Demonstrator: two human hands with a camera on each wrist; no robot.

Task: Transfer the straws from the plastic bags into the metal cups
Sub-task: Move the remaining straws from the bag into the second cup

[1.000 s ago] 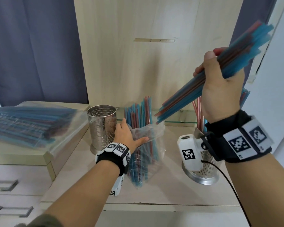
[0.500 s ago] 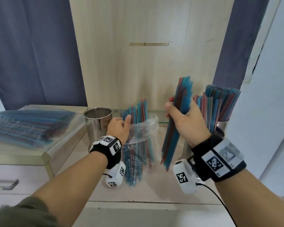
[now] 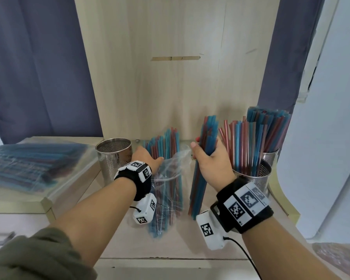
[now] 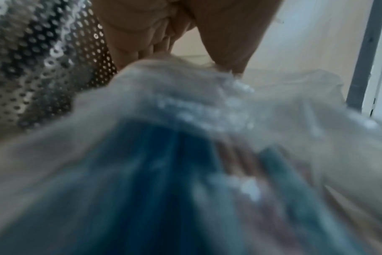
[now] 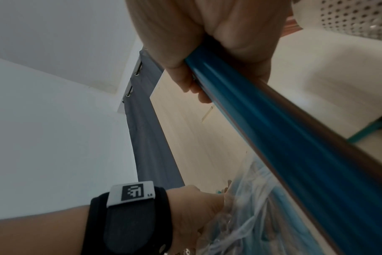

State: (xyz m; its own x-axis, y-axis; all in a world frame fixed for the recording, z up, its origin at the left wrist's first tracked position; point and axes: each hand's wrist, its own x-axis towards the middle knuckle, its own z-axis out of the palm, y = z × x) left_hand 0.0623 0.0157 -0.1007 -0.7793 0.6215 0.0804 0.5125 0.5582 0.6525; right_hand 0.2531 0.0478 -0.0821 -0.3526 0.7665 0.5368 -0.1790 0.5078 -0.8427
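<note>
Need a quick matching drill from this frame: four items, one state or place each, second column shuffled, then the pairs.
Column 1
1. left metal cup
2. near right metal cup
3. straw bundle
4. open plastic bag

Column 2
A. gripped upright by the right hand
B. holds no straws
C. held at its mouth by the left hand
D. straws stand in it

Pairs: 1-B, 2-D, 3-A, 4-C
</note>
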